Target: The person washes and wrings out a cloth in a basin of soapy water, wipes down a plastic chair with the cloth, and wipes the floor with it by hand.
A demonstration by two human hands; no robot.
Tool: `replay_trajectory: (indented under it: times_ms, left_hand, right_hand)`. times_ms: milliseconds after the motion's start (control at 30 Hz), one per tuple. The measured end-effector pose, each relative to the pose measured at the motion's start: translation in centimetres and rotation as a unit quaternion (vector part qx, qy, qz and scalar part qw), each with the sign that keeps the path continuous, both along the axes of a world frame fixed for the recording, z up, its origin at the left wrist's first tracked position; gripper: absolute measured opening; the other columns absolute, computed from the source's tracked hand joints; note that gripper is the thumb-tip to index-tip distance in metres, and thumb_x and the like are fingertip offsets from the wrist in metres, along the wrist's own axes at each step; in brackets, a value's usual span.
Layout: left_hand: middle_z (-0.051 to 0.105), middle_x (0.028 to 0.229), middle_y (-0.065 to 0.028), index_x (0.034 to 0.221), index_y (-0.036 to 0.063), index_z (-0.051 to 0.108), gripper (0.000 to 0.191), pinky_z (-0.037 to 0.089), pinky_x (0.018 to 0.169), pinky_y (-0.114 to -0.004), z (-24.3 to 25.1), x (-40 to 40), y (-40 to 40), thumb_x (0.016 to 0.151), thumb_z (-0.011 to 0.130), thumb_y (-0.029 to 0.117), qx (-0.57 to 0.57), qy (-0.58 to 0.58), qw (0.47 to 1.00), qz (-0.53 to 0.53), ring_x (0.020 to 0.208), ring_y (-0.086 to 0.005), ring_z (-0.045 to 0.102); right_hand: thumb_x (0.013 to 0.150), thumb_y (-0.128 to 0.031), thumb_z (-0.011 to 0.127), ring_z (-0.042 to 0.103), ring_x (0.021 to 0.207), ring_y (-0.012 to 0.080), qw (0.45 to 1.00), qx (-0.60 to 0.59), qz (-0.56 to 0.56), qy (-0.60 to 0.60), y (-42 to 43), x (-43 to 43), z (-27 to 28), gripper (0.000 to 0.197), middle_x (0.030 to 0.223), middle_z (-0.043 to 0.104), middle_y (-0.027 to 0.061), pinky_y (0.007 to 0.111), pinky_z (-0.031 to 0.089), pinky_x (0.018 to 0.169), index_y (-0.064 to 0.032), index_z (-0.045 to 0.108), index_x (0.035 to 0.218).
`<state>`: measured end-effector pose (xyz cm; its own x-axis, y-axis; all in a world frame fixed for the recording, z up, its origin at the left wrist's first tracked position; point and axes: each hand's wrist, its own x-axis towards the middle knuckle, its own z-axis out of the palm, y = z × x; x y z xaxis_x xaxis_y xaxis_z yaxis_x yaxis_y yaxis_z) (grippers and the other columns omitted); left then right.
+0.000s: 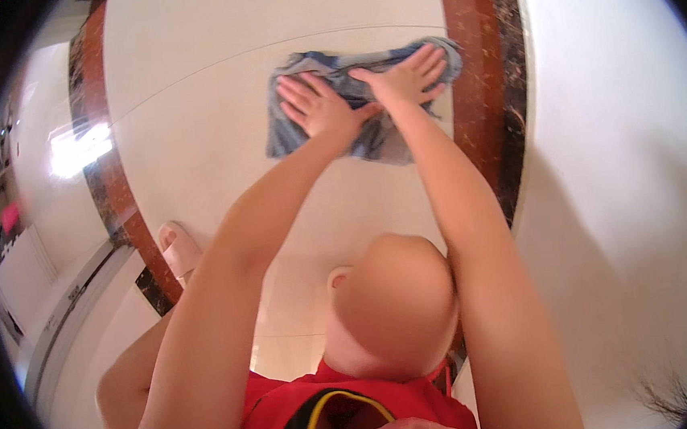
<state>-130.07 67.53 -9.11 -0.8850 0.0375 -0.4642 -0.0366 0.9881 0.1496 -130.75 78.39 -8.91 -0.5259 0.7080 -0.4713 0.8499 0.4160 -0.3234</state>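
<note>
A blue and grey cloth [383, 142] lies crumpled and spread on the pale tiled floor [211, 146]. My left hand [320, 106] rests flat on the cloth's left half, fingers spread and thumb pointing right. On its right half lies my right hand [408, 77], palm down with the fingers apart. Both hands press on the cloth from above without gripping it. The cloth's upper right corner reaches the reddish-brown stone border [475, 77].
A white wall [609, 133] rises on the right beyond a dark marbled strip [509, 50]. Another brown border [99, 70] runs along the left, near a metal door track [63, 309]. My pink slipper [180, 251] and bent knee [404, 294] are close below.
</note>
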Motion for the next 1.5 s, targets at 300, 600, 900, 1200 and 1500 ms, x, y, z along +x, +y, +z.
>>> replay_trajectory:
  times_ms: [300, 600, 900, 1200, 1500]
  left_hand:
    - [0.022, 0.149, -0.0278, 0.138, -0.011, 0.03, 0.104, 0.011, 0.112, -0.053, -3.4, 0.2, -0.9, 0.075, 0.058, 0.067, 0.091, 0.285, 0.932, -0.202, 0.14, -0.0391, 0.017]
    - [0.01, 0.149, -0.0341, 0.141, -0.0112, 0.018, 0.116, 0.009, 0.111, -0.057, -1.6, 20.2, -15.8, 0.068, 0.068, 0.064, 0.128, 0.127, 0.983, -0.042, 0.139, -0.0478, 0.009]
    - [-0.008, 0.149, -0.0337, 0.145, -0.0064, 0.003, 0.13, 0.002, 0.11, -0.058, -0.5, 13.6, -14.1, 0.064, 0.068, 0.071, 0.077, 0.098, 0.96, 0.249, 0.139, -0.0488, -0.004]
    - [0.016, 0.147, -0.035, 0.14, -0.0167, 0.011, 0.129, 0.011, 0.113, -0.048, -2.4, -1.6, -28.0, 0.063, 0.073, 0.066, 0.041, 0.287, 0.924, 0.25, 0.14, -0.0424, 0.011]
    - [0.02, 0.145, -0.0349, 0.138, -0.0175, 0.016, 0.123, 0.01, 0.113, -0.049, -3.5, -10.9, -37.2, 0.067, 0.065, 0.07, -0.01, 0.334, 0.922, 0.194, 0.138, -0.0438, 0.015]
  right_hand:
    - [0.057, -0.065, 0.077, -0.006, 0.144, 0.0346, 0.928, 0.113, 0.342, 0.092, 5.8, -0.1, -2.4, 0.136, 0.156, -0.001, 0.0176, 0.058, 0.0, 0.111, -0.0027, -0.003, 0.148]
    - [0.052, -0.055, 0.084, -0.004, 0.143, 0.0401, 0.939, 0.0, 0.342, 0.048, -9.4, 17.6, -1.2, 0.139, 0.155, -0.002, 0.0225, 0.062, 0.001, 0.108, -0.001, -0.001, 0.148]
    - [0.049, -0.046, 0.089, -0.001, 0.142, 0.0429, 0.968, 0.021, 0.245, 0.057, -12.6, 7.9, -0.5, 0.139, 0.151, 0.001, 0.0306, 0.06, 0.002, 0.109, 0.002, 0.001, 0.146]
    - [0.055, -0.052, 0.086, -0.012, 0.142, 0.0393, 0.94, -0.034, 0.329, 0.085, -26.3, -9.8, -0.9, 0.141, 0.153, -0.01, 0.0266, 0.058, -0.005, 0.11, 0.0, -0.008, 0.146]
    - [0.057, -0.055, 0.083, -0.017, 0.141, 0.0386, 0.965, -0.053, 0.252, 0.036, -34.1, -16.1, 0.1, 0.14, 0.152, -0.015, 0.0255, 0.059, -0.008, 0.11, 0.0014, -0.01, 0.146]
